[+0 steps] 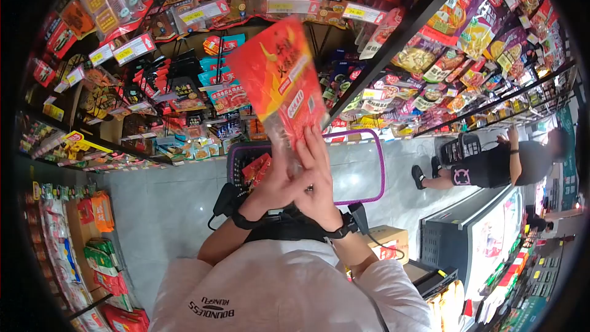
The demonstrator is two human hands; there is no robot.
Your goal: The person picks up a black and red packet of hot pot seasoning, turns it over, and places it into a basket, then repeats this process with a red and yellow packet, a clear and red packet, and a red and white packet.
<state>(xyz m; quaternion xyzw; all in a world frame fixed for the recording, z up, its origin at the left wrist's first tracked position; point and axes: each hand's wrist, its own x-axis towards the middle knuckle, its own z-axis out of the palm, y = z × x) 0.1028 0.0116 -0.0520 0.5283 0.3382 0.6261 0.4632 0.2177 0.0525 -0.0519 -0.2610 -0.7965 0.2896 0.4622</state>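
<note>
Packet (284, 71), red with yellow flame shapes, raised in front of the shelves (393, 38), lower end in both hands. Leans left at the top, with the printed front facing back toward the camera. In the right hand (318, 178), held between partly closed fingers, nearly straight and laid over the lower part of the front. In the left hand (275, 187), held in a partly closed grip at the clear lower end, with some fingers hidden, perhaps folded behind the film. Hands touching each other just below the packet.

Below and beyond the hands, a basket (382, 169) with a purple rim, and red packs (257, 169) inside at the left. On the shelves, rows of bright bags, with price tags (134, 49) along the edges. To the right, well apart, a person (531, 163) in dark clothes, with a black basket (460, 147) near the feet. Nearer, a carton (393, 237) beside a freezer (437, 237).
</note>
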